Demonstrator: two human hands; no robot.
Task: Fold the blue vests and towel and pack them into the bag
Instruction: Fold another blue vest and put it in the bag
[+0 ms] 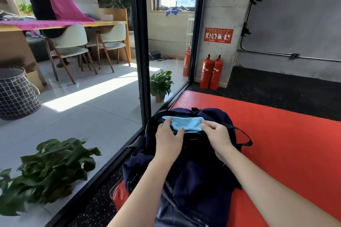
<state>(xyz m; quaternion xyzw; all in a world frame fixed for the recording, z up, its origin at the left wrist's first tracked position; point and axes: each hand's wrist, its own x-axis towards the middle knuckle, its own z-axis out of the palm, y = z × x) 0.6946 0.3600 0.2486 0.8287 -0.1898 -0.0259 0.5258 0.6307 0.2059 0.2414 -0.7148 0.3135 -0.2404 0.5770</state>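
The folded light-blue towel [184, 122] lies mostly hidden inside the dark navy fabric bag [217, 116]; both forearms are cut off by the bottom edge.

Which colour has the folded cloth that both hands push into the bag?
Light blue. The folded cloth shows in the head view, at the bag's opening.
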